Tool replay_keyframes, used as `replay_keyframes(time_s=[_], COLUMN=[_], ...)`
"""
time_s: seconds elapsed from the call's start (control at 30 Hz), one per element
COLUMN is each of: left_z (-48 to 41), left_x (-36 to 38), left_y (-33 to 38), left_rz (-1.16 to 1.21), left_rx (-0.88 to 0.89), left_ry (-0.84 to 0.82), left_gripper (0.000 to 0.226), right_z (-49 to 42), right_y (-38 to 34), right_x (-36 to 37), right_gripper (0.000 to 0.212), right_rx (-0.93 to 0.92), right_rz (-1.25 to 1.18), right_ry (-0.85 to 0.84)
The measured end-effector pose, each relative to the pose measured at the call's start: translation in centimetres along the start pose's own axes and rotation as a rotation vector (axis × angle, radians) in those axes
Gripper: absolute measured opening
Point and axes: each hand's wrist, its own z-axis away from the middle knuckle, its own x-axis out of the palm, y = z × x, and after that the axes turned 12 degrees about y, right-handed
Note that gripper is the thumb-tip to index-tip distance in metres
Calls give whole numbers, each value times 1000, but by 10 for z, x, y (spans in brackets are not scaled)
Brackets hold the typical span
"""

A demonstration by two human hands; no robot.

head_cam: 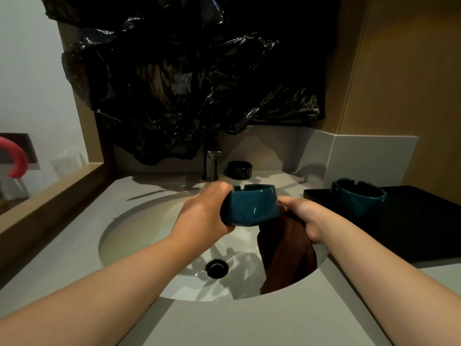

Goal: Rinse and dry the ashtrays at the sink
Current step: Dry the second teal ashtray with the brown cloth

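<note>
My left hand (204, 211) grips a teal ashtray (252, 206) by its left side, holding it above the white sink basin (139, 233). My right hand (304, 216) holds a brown cloth (287, 255) against the ashtray's right underside; the cloth hangs down into the basin. A second teal ashtray (358, 196) stands on a black tray (424, 226) to the right. A black ashtray (240, 169) sits on the counter behind the sink, beside the faucet (212, 163).
Black plastic sheeting (187, 78) hangs over the wall above the faucet. The drain (217, 268) lies in the wet basin bottom. A wooden ledge (50, 208) borders the counter on the left, with a red curved object (18, 158) beyond it.
</note>
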Motion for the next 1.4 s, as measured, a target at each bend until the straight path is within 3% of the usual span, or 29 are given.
replay_keyframes(time_s=[0.1, 0.23, 0.3, 0.37, 0.43, 0.53, 0.63, 0.73, 0.9, 1.03, 1.2, 1.23, 1.33, 1.4], left_z=[-1, -2, 2, 5, 6, -2, -3, -1, -1, -2, -6, -8, -15, -17], left_x=[5, 11, 12, 12, 13, 12, 8, 4, 2, -4, -7, -7, -1, 7], left_y=[-8, -14, -14, -16, -16, -12, -16, -17, -19, -18, -12, -10, -4, -4], left_rz=[-10, 7, 56, 140, 262, 889, 1015, 1050, 1018, 953, 828, 820, 818, 766], left_rx=[255, 410, 360, 169, -147, -858, -1105, -1105, -1032, -989, -898, -895, -949, -993], left_ry=[20, 18, 14, 10, -107, -189, -283, -453, -578, -701, -660, -632, -505, -382], left_gripper=[61, 68, 69, 80, 87, 51, 35, 45, 49, 37, 16, 16, 18, 19], right_z=[-3, 4, 6, 11, 14, 16, 10, 8, 7, 8, -2, -4, -9, -14], right_y=[-2, -1, -2, -3, -6, -7, -7, -7, -5, -2, 1, 0, -7, -9], right_x=[-3, -7, -7, -6, -4, -3, -7, -9, -7, -9, -24, -28, -33, -34], right_gripper=[69, 72, 56, 43, 39, 34, 34, 33, 25, 20, 81, 81, 49, 51], right_rx=[4, -21, -20, -37, -75, -166, -266, -298, -359, -402, -310, -279, -233, -197], right_rz=[-58, 43, 78, 91, 103, 133, 200, 267, 364, 399, 384, 369, 293, 216], right_ry=[-105, -218, -203, -185, -172, -130, -106, -152, -246, -293, -505, -556, -570, -490])
